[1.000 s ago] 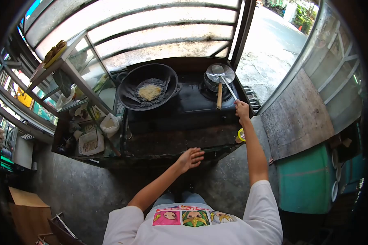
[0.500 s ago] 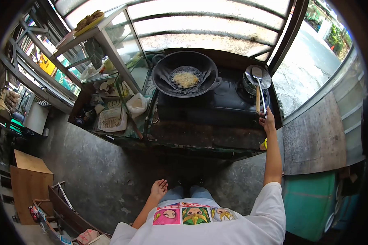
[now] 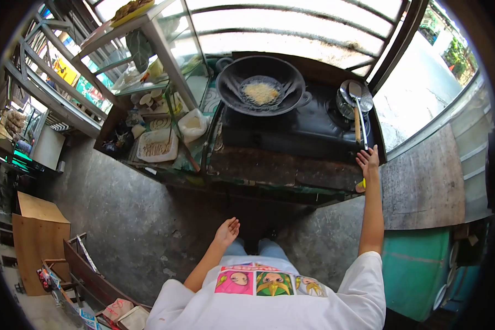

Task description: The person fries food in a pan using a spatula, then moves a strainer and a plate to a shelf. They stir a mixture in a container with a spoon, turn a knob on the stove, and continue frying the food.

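Note:
My right hand point(image 3: 368, 158) is at the right front of the stove, fingers apart, just below the handle end of a metal spatula point(image 3: 355, 90). Beside the spatula's handle lies a wooden handle point(image 3: 357, 125); both utensils rest over a round metal piece point(image 3: 345, 94) on the right burner. My left hand point(image 3: 227, 231) hangs in front of my body, holding nothing, fingers loosely extended. On the left burner stands a black wok point(image 3: 235, 104), where a pale yellow batch of food point(image 3: 260, 93) fries in bubbling oil.
Left of the stove are a glass display case point(image 3: 170, 55), a plastic tray point(image 3: 157, 146) of battered-looking food and a white bag point(image 3: 193, 125). A yellow item point(image 3: 361, 186) sits at the counter's front right edge. A green container point(image 3: 415, 269) stands to my right.
My right hand has let go of the spatula handle and spread its fingers. My left hand has risen slightly and moved right. The whole view has shifted a little.

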{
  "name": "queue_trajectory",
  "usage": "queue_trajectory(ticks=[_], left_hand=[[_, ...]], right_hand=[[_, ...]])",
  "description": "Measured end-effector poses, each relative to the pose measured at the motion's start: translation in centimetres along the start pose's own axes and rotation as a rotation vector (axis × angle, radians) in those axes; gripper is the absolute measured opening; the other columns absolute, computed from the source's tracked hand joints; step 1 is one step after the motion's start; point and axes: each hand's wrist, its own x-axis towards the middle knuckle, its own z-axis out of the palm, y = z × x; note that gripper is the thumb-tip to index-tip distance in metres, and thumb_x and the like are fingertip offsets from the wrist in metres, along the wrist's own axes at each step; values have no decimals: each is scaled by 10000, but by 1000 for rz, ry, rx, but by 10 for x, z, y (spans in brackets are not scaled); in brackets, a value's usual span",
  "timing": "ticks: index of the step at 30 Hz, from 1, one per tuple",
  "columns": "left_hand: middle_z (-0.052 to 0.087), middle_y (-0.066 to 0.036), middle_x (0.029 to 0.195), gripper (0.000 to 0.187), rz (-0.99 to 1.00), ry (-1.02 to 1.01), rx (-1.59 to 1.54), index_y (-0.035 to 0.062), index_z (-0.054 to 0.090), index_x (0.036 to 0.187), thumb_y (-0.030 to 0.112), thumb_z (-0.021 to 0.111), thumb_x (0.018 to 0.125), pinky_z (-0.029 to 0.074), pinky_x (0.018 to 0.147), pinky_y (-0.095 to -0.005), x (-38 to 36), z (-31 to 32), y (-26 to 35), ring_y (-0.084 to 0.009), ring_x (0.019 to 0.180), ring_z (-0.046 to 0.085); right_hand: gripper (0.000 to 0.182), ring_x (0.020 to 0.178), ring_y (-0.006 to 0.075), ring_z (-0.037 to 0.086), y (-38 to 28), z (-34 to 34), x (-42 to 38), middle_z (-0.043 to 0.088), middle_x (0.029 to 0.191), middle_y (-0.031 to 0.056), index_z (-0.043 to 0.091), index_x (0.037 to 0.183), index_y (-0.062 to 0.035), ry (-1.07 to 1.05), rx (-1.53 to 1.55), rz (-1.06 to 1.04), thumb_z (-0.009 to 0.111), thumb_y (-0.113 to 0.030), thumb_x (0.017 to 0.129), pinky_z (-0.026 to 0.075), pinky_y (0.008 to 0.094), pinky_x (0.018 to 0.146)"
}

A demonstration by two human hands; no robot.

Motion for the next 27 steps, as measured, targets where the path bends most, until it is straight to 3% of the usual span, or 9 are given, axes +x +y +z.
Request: queue_trajectory(ticks=[3,9,13,15,17,20,23,25,27], left_hand=[[580,-22,733,179,92,-35,-21,70,590,844,214,677,785,461,584,-196,4,-10,5,-109,665,562],[486,40,562,202,-14,-143,-73,78,610,744,262,637,822,470,530,-222,9,-47,53,-93,529,519],[608,-63,863,191,195,-174,60,21,583,997,147,585,854,501,661,-250,-11,-73,97,-146,763,595],[591,-120,1013,279,302,-264,130,-18,513,1112,62,562,849,500,738,-250,-7,-117,122,-165,886,589],[593,-133,984,281,363,-141,170,-23,500,1117,24,548,844,507,747,-247,-21,-152,156,-171,854,602],[617,-104,858,211,338,53,165,6,572,1017,116,589,838,474,600,-196,-33,-215,215,-130,718,592],[631,-64,802,213,335,160,84,33,612,933,227,584,849,432,546,-186,-43,-292,250,-104,663,570],[636,-42,783,243,387,114,-38,47,626,894,280,572,856,415,543,-189,-40,-301,270,-94,654,560],[640,-24,842,263,522,229,-1,63,617,927,303,519,881,438,605,-218,-42,-282,293,-99,689,568]], right_hand=[[674,1004,312,519,9,-11,-33,434,1195,222,294,1305,-19,21,-12,-28,426,-514,868,463,398,785],[572,958,258,532,50,-18,-129,466,1167,154,368,1240,-43,118,-166,-167,508,-443,855,470,369,730],[409,933,194,539,123,-2,-201,531,1078,106,468,1148,-33,454,-390,-419,557,-301,852,470,337,729],[307,914,188,550,196,7,-223,556,1019,105,497,1106,-5,530,-533,-799,544,-195,869,464,322,769],[211,889,185,562,260,55,-273,576,943,96,524,1040,12,514,-525,-614,521,-122,878,455,307,800],[99,777,144,557,363,130,-322,580,870,65,578,902,-14,184,-529,-409,559,-63,819,462,271,738],[123,776,183,566,356,255,-399,575,852,93,596,897,-28,-113,-636,-429,575,-40,777,454,292,717],[126,820,257,562,323,317,-417,561,871,126,587,890,-27,-472,-734,-631,579,-40,765,445,327,735],[125,863,316,539,288,368,-424,544,883,143,582,885,-30,-581,-856,-921,584,-46,762,436,357,753]])
